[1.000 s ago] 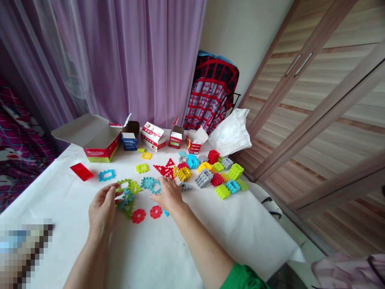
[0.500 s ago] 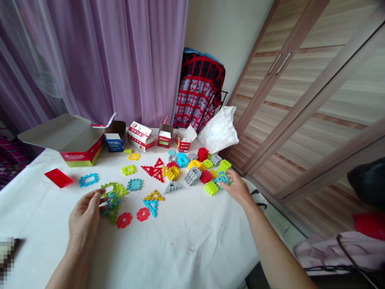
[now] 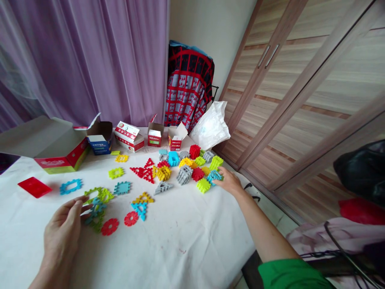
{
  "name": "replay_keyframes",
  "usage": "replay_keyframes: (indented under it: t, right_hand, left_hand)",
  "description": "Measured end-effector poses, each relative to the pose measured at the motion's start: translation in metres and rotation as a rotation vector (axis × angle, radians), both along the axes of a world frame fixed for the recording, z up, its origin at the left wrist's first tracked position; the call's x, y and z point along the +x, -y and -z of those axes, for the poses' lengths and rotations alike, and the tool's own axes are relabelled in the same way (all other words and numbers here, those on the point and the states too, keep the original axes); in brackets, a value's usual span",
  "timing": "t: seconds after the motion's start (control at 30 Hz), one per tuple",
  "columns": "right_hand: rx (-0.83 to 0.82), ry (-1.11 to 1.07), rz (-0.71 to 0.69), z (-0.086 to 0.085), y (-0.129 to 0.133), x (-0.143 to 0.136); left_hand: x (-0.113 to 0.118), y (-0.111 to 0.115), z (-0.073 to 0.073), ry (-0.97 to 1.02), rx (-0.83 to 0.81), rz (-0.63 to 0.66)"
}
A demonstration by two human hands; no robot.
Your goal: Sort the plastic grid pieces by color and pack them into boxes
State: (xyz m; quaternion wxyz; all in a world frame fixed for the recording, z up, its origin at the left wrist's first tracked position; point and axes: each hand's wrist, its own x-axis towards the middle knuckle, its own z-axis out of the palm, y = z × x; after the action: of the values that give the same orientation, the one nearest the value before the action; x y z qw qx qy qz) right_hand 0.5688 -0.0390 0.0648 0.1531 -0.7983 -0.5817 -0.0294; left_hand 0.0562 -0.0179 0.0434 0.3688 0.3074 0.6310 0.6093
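White tablecloth (image 3: pixel 192 233), purple curtains (image 3: pixel 120 60), green pieces (image 3: pixel 105 196) in left hand (image 3: pixel 63 228), right hand (image 3: pixel 231 182) against blue block (image 3: pixel 213 176), grip unclear

Row of boxes (image 3: pixel 130 138) behind the toy pieces (image 3: pixel 184 175) on the table (image 3: pixel 192 228), bag (image 3: pixel 211 126) right of the boxes

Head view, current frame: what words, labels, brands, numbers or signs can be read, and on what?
No word reads with certainty.
White-and-red box: one dark mark on top, perhaps "2"; red lettering too small.
Large red-and-green box: pale front print, too blurred.
Blue box: white print, too small.
Two small red boxes: front print, too small.
White bag: faint print, illegible.
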Motion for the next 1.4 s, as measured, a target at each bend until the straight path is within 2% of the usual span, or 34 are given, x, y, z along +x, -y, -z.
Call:
replay_keyframes:
  t: [0.37, 0.8, 1.1, 1.27, 1.4]
  right_hand:
    - [-0.063, 0.025, -0.049, -0.004, 0.0, -0.001]
    - [-0.121, 0.056, -0.113, -0.004, 0.004, -0.002]
    - [-0.099, 0.063, -0.11, -0.004, 0.004, -0.004]
    - [-0.028, 0.086, -0.106, -0.015, 0.005, -0.008]
    - [0.092, 0.058, -0.204, -0.037, -0.001, -0.034]
  left_hand:
    - [0.006, 0.004, -0.008, -0.009, 0.019, -0.019]
    - [0.004, 0.002, -0.005, 0.001, 0.006, -0.02]
    - [0.005, 0.003, -0.007, 0.014, -0.004, -0.016]
    - [0.002, 0.0, -0.003, 0.012, 0.015, -0.007]
    - [0.003, -0.001, 0.0, 0.023, 0.044, -0.021]
